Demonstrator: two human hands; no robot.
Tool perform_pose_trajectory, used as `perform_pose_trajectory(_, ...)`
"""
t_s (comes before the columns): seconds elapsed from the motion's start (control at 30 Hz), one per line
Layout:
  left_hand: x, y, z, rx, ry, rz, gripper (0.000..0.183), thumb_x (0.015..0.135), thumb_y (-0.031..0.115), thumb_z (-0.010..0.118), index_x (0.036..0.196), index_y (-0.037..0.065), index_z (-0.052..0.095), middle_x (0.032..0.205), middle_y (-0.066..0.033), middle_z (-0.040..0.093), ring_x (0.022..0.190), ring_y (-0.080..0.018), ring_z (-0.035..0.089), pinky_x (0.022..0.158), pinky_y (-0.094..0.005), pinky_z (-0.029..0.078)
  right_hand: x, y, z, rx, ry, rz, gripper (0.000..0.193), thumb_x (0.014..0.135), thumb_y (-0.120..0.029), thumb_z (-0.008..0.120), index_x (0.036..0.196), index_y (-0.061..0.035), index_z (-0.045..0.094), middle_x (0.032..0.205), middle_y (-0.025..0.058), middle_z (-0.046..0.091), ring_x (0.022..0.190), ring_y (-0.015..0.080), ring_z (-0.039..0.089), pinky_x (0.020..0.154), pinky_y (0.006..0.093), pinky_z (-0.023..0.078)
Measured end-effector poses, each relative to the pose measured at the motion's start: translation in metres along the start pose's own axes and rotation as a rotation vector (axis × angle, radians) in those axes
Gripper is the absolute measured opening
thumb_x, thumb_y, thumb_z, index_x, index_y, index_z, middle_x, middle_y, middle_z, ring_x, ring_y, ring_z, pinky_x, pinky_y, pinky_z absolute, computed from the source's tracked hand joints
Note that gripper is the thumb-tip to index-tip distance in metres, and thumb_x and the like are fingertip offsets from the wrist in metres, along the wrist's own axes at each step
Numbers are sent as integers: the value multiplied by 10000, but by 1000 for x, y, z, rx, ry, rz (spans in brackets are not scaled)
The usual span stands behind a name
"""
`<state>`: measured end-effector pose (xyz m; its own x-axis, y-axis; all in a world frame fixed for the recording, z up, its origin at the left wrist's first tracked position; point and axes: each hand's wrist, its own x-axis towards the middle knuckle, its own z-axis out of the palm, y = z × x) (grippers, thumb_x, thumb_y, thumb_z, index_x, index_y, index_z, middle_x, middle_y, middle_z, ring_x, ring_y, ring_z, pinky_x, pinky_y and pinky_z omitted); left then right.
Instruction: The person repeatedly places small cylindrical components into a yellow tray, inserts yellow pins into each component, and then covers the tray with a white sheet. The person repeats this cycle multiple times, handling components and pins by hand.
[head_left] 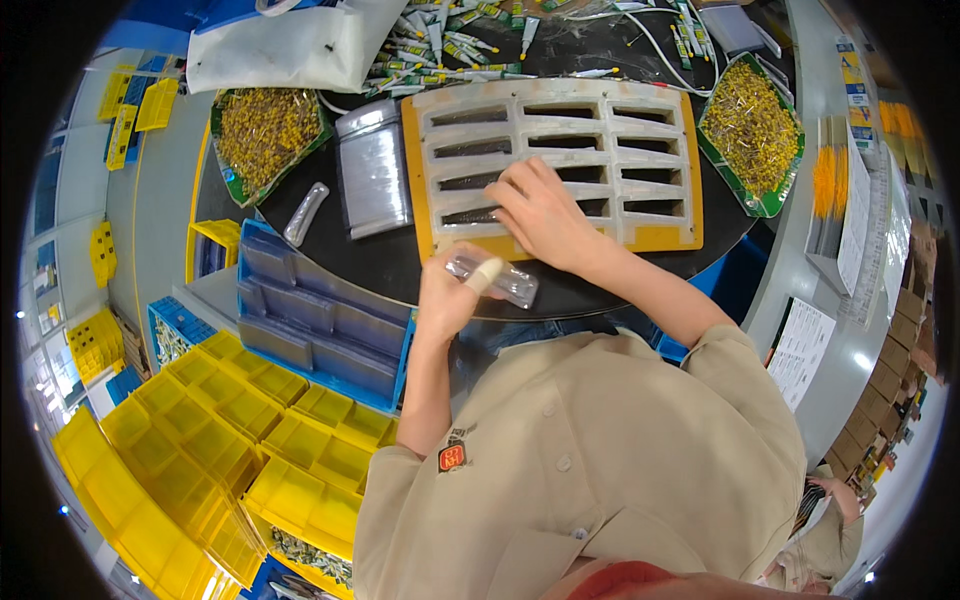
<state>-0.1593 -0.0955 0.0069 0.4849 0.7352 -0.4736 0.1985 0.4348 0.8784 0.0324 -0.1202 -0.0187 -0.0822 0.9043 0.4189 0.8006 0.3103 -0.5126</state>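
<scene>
My left hand (450, 295), with a pale finger cot on its thumb, is closed around transparent plastic blister shells (517, 287) just off the near edge of a slotted fixture. That fixture has a white frame (522, 130) with three columns of long slots, set on a yellow board (690, 150). Over its lower left slots, my right hand (545, 215) has its fingers curled and pressed together; what they hold, if anything, is hidden. Several left-column slots look greyish and glossy inside. A stack of transparent shells (375, 170) stands left of the board, and one loose shell (306, 214) lies farther left.
Green trays of small yellow-tipped metal parts stand left (265, 135) and right (752, 135). Small tubes (435, 45) are heaped at the back beside a white bag (280, 50). A blue crate (320, 310) and yellow bins (210, 410) stand at lower left.
</scene>
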Motion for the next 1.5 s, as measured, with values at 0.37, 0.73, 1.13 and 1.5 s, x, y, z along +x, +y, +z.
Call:
perform_pose_trajectory(0.37,87,24,58,17,-128,97,182,943,136,695,927,-40,649,849,-145,731,710,-170,708,523,-271,539,48,105,-76,-217,-12,62,245,857,-102,710,1088,-45,651,916,145,637,910,347,605,839,425,501)
perform_pose_trajectory(0.73,66,13,67,-10,-62,11,248,944,188,705,915,-49,639,830,-134,727,673,-168,703,581,-277,573,3,83,-73,35,-98,134,240,883,-130,674,1087,-16,621,973,152,638,950,371,606,832,447,506)
perform_pose_trajectory(1.13,27,-1,79,52,3,-76,227,964,208,672,952,-18,653,881,-152,722,690,-175,699,610,-282,592,-41,48,-72,394,-453,197,137,881,-150,673,922,-25,634,770,141,595,791,328,605,743,464,502)
perform_pose_trajectory(1.5,83,36,121,1,-180,49,230,951,185,681,925,-43,669,780,-117,717,669,-178,712,561,-270,553,-40,108,-119,496,-112,190,177,863,-144,720,994,-31,685,891,128,687,806,311,667,724,369,536)
